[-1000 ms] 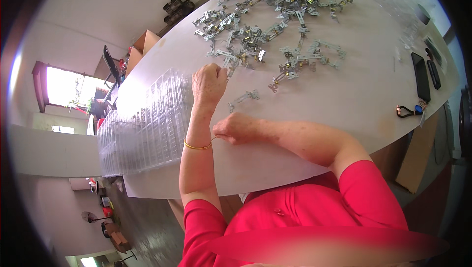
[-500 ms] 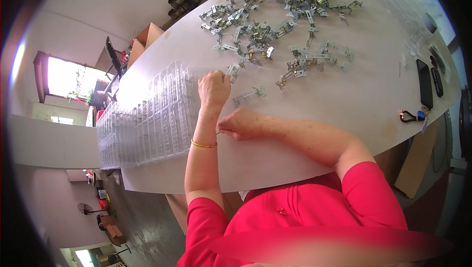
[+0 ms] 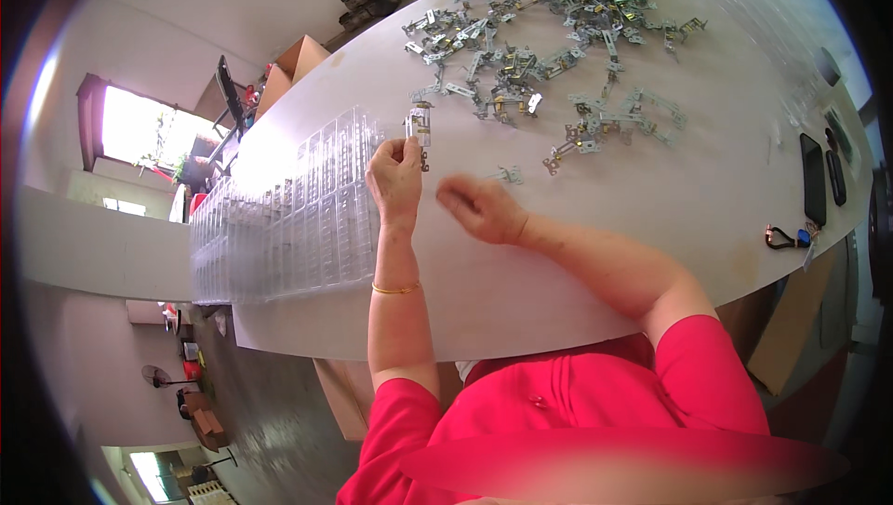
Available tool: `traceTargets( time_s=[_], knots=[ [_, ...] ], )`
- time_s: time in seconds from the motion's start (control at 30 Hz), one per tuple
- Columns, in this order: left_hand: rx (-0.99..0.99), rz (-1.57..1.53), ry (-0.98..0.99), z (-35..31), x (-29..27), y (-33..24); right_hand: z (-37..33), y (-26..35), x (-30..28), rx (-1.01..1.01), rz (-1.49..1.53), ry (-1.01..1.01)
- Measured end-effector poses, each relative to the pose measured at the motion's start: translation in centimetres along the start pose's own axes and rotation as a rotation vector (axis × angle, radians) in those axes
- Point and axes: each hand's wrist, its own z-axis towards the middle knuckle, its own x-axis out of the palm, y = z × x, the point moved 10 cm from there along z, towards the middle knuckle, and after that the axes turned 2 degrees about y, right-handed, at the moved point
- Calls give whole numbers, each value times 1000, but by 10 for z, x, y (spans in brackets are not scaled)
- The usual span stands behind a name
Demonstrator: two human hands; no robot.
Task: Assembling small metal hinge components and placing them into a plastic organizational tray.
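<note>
My left hand [image 3: 394, 184] pinches a small metal bracket assembly [image 3: 420, 124] with a pale middle part and holds it upright above the table, beside the clear plastic trays. To its right is my right hand [image 3: 482, 208], blurred by motion, its fingers curled together. Whatever those fingers hold is not visible. Just beyond the right hand a single metal bracket [image 3: 508, 174] lies on the table, partly hidden by the hand. Farther off, a small cluster of similar brackets [image 3: 595, 128] lies to the right, and a large heap of brackets [image 3: 595, 3] spreads across the far side.
Stacked clear plastic compartment trays [image 3: 316, 207] stand at the left table edge, some holding parts. On the right lie a black phone [image 3: 813, 179], a dark slim object [image 3: 835, 178] and a black looped cord [image 3: 779, 237]. Clear plastic packaging [image 3: 753, 40] lines the far right of the white table [image 3: 651, 217].
My left hand has turned, bringing the bracket assembly upright into fuller view. My right hand has moved away from the left wrist, up and right, toward the lone bracket. The whole view has shifted slightly.
</note>
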Motion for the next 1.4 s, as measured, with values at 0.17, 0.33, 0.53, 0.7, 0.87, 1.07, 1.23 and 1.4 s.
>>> traceTargets(
  time_s=[0.17, 0.33, 0.53, 0.7, 0.87, 1.07, 1.23, 1.4],
  knots=[
    [-47, -74, -16, -24, -11, -4, 4, -40, -49, 220, 396, -481],
    [-30, -266, 91, -42, -3, -3, 10, -49, -43, 339, 438, -382],
    [54, -187, 84, -47, -2, -6, 10, -49, -33, 391, 490, -306],
    [244, 0, 3, -51, -7, -24, 9, -56, -33, 366, 481, -342],
    [-54, -371, 162, -47, 9, 11, 12, -48, -35, 272, 506, -344],
    [-24, -443, 173, -49, 9, 14, 14, -34, -39, 247, 326, -311],
    [-28, -456, 164, -52, 9, 11, 14, -34, -37, 246, 327, -276],
    [0, -446, 147, -54, 6, 5, 16, -29, -38, 121, 325, -322]
  ],
)
